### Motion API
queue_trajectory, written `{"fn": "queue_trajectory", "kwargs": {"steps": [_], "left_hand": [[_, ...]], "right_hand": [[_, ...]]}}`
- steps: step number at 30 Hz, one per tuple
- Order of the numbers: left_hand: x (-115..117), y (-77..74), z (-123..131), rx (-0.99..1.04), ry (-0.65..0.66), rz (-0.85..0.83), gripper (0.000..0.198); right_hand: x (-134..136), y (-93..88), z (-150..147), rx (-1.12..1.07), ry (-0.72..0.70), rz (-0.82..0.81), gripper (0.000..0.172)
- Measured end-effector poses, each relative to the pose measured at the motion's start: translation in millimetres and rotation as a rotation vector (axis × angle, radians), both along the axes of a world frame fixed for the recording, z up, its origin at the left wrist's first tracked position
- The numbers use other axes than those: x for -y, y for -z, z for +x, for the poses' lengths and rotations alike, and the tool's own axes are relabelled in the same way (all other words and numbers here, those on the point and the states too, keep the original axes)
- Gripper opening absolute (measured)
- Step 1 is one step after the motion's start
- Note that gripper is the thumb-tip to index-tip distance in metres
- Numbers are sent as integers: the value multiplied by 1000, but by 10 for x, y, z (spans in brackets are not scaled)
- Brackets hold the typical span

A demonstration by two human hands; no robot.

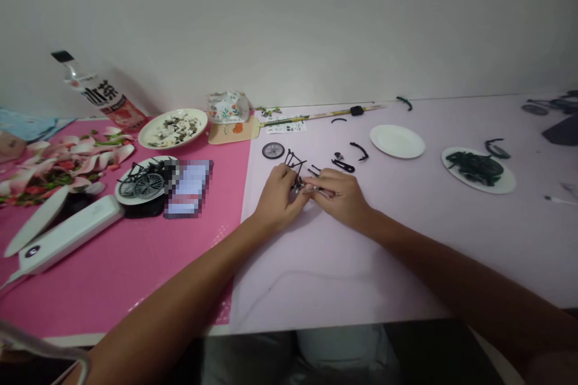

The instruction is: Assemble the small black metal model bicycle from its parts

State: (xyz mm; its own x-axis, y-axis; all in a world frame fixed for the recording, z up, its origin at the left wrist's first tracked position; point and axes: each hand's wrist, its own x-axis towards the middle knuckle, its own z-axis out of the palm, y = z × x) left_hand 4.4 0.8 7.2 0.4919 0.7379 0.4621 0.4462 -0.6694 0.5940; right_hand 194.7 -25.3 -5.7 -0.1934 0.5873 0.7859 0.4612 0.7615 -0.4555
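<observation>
I see both hands meeting at the middle of the surface. My left hand is clenched around a small black frame, whose struts stick up past the fingers. My right hand pinches the frame's near end, its fingertips touching the left's; I cannot tell whether it holds anything else. The frame is held low over the surface, near a loose wheel behind it to the left. Small black parts lie just beyond the right hand. An empty plate stands further back, and a plate of dark parts sits well apart to the right.
</observation>
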Motion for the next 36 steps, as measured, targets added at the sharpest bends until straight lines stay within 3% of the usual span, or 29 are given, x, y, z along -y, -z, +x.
{"fn": "queue_trajectory", "kwargs": {"steps": [8, 18, 36], "left_hand": [[-28, 21, -2, 53, -17, -28, 29], [-45, 13, -36, 181, 3, -48, 53], [-34, 13, -44, 245, 54, -101, 57]], "right_hand": [[10, 25, -22, -23, -4, -154, 28], [62, -92, -33, 27, 46, -41, 15], [84, -97, -64, 71, 27, -13, 17]]}}
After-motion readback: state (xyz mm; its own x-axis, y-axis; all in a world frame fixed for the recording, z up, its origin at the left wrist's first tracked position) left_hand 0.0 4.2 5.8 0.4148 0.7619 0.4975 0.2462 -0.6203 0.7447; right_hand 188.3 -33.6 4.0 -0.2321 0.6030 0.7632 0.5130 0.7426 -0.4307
